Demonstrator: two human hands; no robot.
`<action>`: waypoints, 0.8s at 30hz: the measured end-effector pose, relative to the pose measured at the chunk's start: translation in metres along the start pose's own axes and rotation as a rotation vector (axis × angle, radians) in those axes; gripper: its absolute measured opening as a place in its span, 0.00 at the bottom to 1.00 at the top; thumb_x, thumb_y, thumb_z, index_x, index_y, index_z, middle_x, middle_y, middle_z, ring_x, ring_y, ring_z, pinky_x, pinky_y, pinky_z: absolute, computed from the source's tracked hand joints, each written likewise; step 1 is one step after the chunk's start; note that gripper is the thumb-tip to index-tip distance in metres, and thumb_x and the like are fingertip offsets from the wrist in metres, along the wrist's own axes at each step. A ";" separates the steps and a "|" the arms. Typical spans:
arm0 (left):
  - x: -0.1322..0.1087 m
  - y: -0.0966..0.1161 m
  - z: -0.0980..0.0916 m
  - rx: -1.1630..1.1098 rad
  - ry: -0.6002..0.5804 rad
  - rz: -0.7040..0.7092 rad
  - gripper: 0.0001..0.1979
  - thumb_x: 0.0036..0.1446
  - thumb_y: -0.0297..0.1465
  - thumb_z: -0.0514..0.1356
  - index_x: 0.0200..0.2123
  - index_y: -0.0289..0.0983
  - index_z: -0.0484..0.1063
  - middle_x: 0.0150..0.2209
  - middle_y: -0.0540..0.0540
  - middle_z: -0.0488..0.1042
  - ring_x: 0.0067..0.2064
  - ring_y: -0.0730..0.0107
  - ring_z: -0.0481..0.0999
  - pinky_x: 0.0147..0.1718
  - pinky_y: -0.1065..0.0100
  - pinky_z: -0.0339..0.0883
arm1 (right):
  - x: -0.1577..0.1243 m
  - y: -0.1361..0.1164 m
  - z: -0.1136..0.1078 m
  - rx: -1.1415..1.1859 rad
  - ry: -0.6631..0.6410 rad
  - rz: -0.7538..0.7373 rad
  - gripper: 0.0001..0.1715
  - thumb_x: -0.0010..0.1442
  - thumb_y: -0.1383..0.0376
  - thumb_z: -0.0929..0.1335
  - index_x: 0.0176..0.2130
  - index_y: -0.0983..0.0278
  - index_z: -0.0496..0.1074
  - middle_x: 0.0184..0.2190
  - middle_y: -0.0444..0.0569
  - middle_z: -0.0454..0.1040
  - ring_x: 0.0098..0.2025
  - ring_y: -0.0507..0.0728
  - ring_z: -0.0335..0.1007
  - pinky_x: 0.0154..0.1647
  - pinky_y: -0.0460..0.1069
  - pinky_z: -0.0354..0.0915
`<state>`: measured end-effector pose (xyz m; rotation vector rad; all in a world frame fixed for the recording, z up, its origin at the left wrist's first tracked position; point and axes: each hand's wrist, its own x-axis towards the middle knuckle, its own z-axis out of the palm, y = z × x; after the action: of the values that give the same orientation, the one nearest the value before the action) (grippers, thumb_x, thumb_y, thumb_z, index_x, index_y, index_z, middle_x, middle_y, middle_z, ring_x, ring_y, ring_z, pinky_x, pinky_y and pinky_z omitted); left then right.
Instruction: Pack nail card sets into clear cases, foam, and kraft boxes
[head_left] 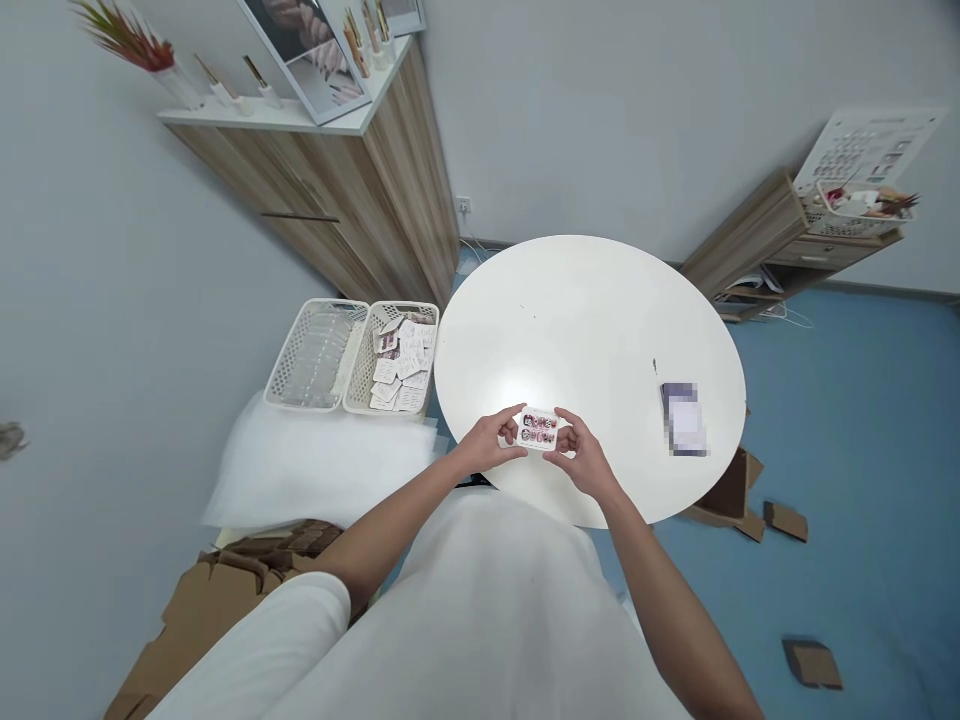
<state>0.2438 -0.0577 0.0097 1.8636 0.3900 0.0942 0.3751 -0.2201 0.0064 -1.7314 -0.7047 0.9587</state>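
Holding a white card [538, 429] patterned pink-and-dark in two rows: left hand [489, 441] and right hand [583, 456].

Surface [577, 340]: smooth, glossy. Cabinet [409, 190]: matt wood grain. Baskets [283, 355]: perforated plastic. Shirt [510, 600]: matt cloth. Pack [538, 429]: smooth; material unclear.

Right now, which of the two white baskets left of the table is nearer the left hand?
The card basket, beside the table, heaped with white cards; the other basket, farther from the left hand, holds clear plastic.
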 end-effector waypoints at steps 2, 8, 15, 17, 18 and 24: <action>-0.001 -0.003 -0.010 -0.012 0.015 0.009 0.38 0.43 0.33 0.63 0.58 0.43 0.52 0.32 0.52 0.66 0.31 0.75 0.66 0.37 0.69 0.63 | 0.005 -0.003 0.010 -0.003 0.006 -0.007 0.39 0.45 0.63 0.70 0.55 0.57 0.54 0.28 0.41 0.66 0.31 0.52 0.65 0.39 0.53 0.64; -0.004 -0.014 -0.037 -0.026 0.005 0.010 0.32 0.45 0.33 0.62 0.55 0.43 0.57 0.30 0.52 0.66 0.29 0.75 0.66 0.35 0.70 0.63 | 0.017 -0.011 0.036 -0.044 0.038 -0.022 0.39 0.46 0.63 0.69 0.55 0.56 0.55 0.29 0.41 0.66 0.31 0.52 0.65 0.39 0.53 0.64; -0.009 -0.040 -0.053 -0.067 0.037 -0.033 0.32 0.46 0.33 0.61 0.56 0.42 0.56 0.30 0.53 0.66 0.29 0.76 0.65 0.35 0.71 0.63 | 0.027 -0.012 0.063 -0.068 0.108 0.027 0.46 0.45 0.62 0.70 0.59 0.53 0.48 0.45 0.48 0.63 0.30 0.49 0.65 0.38 0.53 0.65; -0.011 -0.047 -0.054 -0.070 0.044 -0.040 0.32 0.47 0.32 0.60 0.57 0.42 0.55 0.30 0.53 0.65 0.28 0.77 0.65 0.34 0.71 0.63 | 0.030 -0.013 0.069 -0.053 0.099 0.058 0.42 0.45 0.62 0.70 0.57 0.54 0.52 0.46 0.49 0.62 0.31 0.49 0.65 0.39 0.53 0.65; -0.012 -0.050 -0.054 -0.068 0.051 -0.049 0.32 0.48 0.32 0.60 0.57 0.42 0.54 0.30 0.53 0.65 0.28 0.77 0.65 0.34 0.72 0.63 | 0.032 -0.013 0.072 -0.042 0.094 0.076 0.40 0.45 0.62 0.70 0.56 0.54 0.54 0.46 0.49 0.62 0.32 0.50 0.65 0.38 0.52 0.65; -0.011 -0.066 -0.049 -0.049 0.257 -0.223 0.29 0.48 0.31 0.59 0.55 0.41 0.56 0.34 0.51 0.67 0.28 0.77 0.66 0.35 0.70 0.64 | 0.052 -0.009 0.086 -0.008 0.037 0.124 0.43 0.44 0.62 0.70 0.57 0.52 0.52 0.48 0.49 0.60 0.39 0.53 0.63 0.38 0.52 0.65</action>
<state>0.2060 0.0018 -0.0345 1.7519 0.7635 0.1908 0.3288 -0.1335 -0.0159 -1.8121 -0.5839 1.0066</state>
